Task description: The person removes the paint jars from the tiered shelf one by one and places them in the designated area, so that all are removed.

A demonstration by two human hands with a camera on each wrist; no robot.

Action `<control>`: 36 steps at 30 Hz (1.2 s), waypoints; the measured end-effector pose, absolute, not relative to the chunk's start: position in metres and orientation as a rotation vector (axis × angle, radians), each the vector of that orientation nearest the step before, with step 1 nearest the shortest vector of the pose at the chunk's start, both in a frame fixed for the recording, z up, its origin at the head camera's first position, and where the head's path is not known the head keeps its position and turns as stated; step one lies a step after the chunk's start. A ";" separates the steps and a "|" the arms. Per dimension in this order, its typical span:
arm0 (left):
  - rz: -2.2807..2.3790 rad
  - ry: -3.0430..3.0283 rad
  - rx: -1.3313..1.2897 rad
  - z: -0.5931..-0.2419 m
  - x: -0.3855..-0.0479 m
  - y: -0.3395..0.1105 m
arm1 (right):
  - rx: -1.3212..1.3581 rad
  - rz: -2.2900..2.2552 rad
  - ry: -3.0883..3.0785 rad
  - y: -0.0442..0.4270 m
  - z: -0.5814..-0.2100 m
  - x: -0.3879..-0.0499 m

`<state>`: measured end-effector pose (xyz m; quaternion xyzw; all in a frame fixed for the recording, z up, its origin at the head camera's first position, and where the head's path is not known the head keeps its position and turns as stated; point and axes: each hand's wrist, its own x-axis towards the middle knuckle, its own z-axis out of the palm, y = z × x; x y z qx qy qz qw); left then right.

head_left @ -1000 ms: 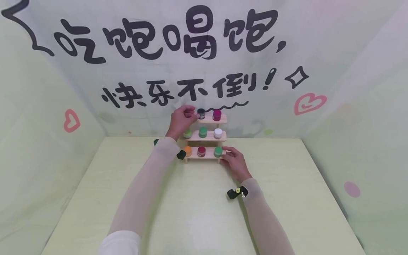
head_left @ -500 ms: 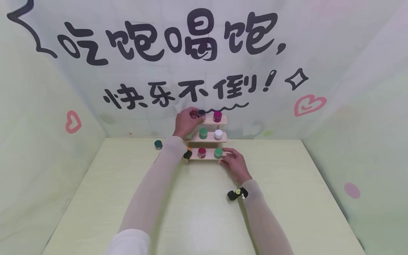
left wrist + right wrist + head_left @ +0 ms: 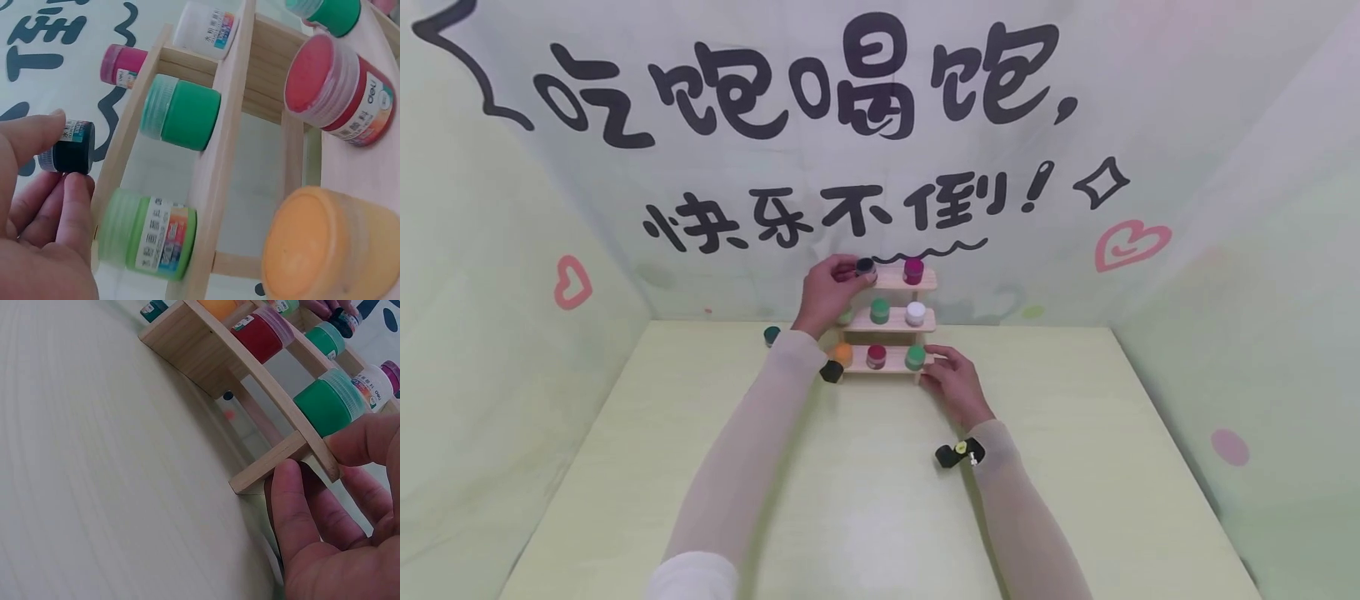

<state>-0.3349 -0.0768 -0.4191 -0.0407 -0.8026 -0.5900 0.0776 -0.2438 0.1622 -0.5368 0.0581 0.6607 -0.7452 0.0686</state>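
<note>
A three-step wooden display rack (image 3: 897, 364) stands against the back wall, with small paint jars on its shelves. My left hand (image 3: 826, 293) pinches a dark, nearly black paint jar (image 3: 76, 150) between thumb and fingers at the left end of the top shelf. Whether the jar's base touches the shelf cannot be told. At the other end of the lowest shelf, my right hand (image 3: 957, 387) grips the rack. Its thumb lies by the green jar (image 3: 331, 403), and its fingers reach under the shelf to the leg.
A magenta jar (image 3: 913, 271) shares the top shelf. Below it are light green (image 3: 150, 237), green (image 3: 184, 112) and white jars (image 3: 915, 313). Orange (image 3: 325, 244) and red jars (image 3: 340, 87) sit on the lowest shelf. A teal jar (image 3: 772, 336) stands on the table left of the rack.
My left hand has taken hold of the dark jar and shifted it slightly left, away from the magenta one. My right hand has stayed on the rack.
</note>
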 end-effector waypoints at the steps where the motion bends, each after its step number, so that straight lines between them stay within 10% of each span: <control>1: -1.788 -2.391 -0.123 -0.419 -0.334 -0.079 | 0.177 -2.240 1.992 0.162 -0.536 -0.244; 36: -1.869 -2.294 -0.132 -0.441 -0.281 -0.178 | 0.200 -2.260 1.964 0.160 -0.534 -0.243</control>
